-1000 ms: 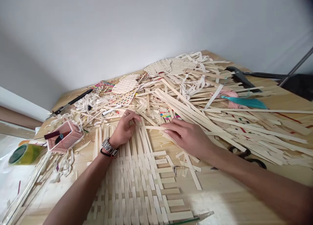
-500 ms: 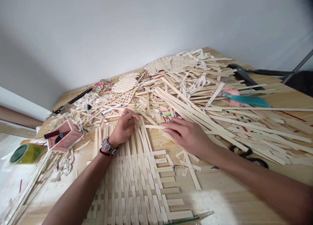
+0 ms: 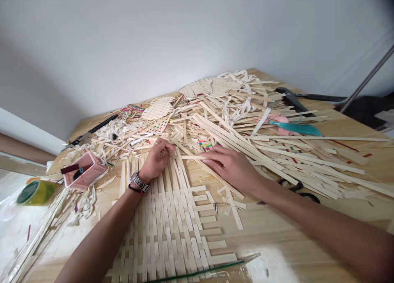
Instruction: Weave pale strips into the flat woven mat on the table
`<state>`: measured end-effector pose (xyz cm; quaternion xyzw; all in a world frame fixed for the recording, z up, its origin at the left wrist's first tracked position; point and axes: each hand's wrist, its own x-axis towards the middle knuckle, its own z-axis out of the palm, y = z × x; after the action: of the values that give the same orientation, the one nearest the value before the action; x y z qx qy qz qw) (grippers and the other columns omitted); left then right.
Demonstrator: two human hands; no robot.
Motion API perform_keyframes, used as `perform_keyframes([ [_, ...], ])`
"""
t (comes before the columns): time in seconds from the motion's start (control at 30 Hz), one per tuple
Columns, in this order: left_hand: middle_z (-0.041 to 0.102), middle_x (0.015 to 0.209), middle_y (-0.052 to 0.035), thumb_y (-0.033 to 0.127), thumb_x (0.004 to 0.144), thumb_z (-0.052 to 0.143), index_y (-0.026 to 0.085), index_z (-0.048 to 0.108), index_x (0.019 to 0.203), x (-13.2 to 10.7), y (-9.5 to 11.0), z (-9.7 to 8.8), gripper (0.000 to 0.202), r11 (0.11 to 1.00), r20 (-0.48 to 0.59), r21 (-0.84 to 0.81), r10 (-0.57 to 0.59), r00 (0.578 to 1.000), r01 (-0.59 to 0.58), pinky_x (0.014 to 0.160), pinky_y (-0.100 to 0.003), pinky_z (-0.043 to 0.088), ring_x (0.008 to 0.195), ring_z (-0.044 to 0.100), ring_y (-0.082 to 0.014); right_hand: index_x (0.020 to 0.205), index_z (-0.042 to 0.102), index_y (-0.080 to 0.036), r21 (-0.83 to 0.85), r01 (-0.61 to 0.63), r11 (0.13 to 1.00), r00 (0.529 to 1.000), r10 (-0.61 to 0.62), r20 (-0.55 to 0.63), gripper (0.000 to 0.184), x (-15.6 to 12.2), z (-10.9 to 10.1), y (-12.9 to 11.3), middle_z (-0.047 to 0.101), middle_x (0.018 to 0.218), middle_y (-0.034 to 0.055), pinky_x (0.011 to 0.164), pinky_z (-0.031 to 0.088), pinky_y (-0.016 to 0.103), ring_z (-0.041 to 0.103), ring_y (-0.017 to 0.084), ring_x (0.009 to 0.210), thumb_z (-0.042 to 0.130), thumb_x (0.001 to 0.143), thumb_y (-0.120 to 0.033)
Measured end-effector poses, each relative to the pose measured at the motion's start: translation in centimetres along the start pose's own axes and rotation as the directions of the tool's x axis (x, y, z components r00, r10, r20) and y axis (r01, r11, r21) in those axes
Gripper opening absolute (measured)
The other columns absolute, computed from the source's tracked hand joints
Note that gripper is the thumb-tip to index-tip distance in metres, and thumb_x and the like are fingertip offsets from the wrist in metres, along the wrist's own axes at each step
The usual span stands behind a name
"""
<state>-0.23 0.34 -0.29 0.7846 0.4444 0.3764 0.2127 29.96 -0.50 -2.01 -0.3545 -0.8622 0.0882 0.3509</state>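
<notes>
A half-woven mat of pale flat strips (image 3: 166,229), perhaps bamboo, lies in front of me, its crosswise ends sticking out at the right. My left hand (image 3: 156,160), with a metal watch (image 3: 139,182) on its wrist, rests over the far part of the lengthwise strips. Its fingers are curled and pinched at those strips; the fingertips are partly hidden. Beyond the woven part, my right hand (image 3: 229,166) pinches a crosswise strip (image 3: 191,157) between thumb and fingers. That strip runs left to the lengthwise strips near my left fingertips.
A pink basket (image 3: 100,174) with tools and a roll of yellow-green tape (image 3: 37,192) stand at the left. Loose strips (image 3: 240,139) pile up behind and at the right. Black-handled scissors (image 3: 309,197) lie near my right forearm; a teal tassel (image 3: 298,128) sits farther back.
The camera view has shifted slightly, bringing more of the green strip at the mat's near edge into sight. Both hands keep nearly the same pose, the right still pinching the crosswise strip.
</notes>
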Motion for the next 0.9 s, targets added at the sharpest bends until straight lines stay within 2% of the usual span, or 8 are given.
perform_keyframes([
  [0.13,0.062,0.104,-0.0057,0.001,0.087,0.056,0.021,0.068,0.102,-0.01,-0.05,0.00,0.027,1.000,-0.026,-0.005,0.025,0.999,-0.025,0.090,-0.036,0.053,0.098,0.061,-0.0208,0.123,0.080,-0.019,0.015,-0.043,0.999,0.999,0.044,-0.006,0.027,0.31,0.18,0.14,0.078,0.102,0.0083,0.078,0.060,0.036,0.076,0.023,0.091,0.057,0.110,-0.025],
  [0.27,0.063,0.105,-0.0058,0.002,0.089,0.056,0.021,0.068,0.102,-0.05,-0.09,-0.03,0.026,1.000,-0.025,-0.002,0.024,0.999,-0.025,0.089,-0.036,0.054,0.098,0.061,-0.0209,0.124,0.080,-0.019,0.036,-0.024,0.999,1.000,0.024,-0.008,0.029,0.08,0.49,0.49,0.078,0.102,0.0089,0.079,0.061,0.037,0.076,0.024,0.092,0.055,0.111,-0.028],
  [0.5,0.061,0.106,-0.0058,0.001,0.091,0.056,0.022,0.068,0.104,-0.14,0.26,-0.11,0.028,1.000,-0.011,-0.023,0.015,1.000,-0.015,0.091,-0.038,0.054,0.099,0.060,-0.0215,0.125,0.081,-0.021,0.053,-0.060,0.997,0.998,0.058,0.029,0.032,-0.19,0.42,0.61,0.077,0.101,0.0092,0.080,0.061,0.039,0.075,0.024,0.092,0.053,0.112,-0.032],
  [0.73,0.060,0.107,-0.0058,-0.001,0.088,0.054,0.022,0.067,0.105,-0.13,0.46,-0.08,0.031,0.999,-0.005,-0.023,0.027,1.000,-0.027,0.095,-0.039,0.054,0.103,0.060,-0.0220,0.125,0.080,-0.022,0.063,-0.072,0.995,0.997,0.069,0.045,0.033,-0.20,0.15,0.49,0.076,0.100,0.0088,0.080,0.060,0.038,0.075,0.023,0.091,0.053,0.112,-0.034],
  [0.9,0.060,0.107,-0.0064,-0.001,0.083,0.055,0.022,0.067,0.104,-0.17,0.43,0.06,0.034,0.999,-0.010,-0.024,0.036,0.999,-0.036,0.100,-0.044,0.054,0.106,0.061,-0.0244,0.124,0.081,-0.024,0.081,-0.063,0.995,0.998,0.060,0.034,0.030,-0.22,0.04,0.45,0.077,0.098,0.0075,0.078,0.060,0.037,0.075,0.022,0.088,0.055,0.111,-0.032],
])
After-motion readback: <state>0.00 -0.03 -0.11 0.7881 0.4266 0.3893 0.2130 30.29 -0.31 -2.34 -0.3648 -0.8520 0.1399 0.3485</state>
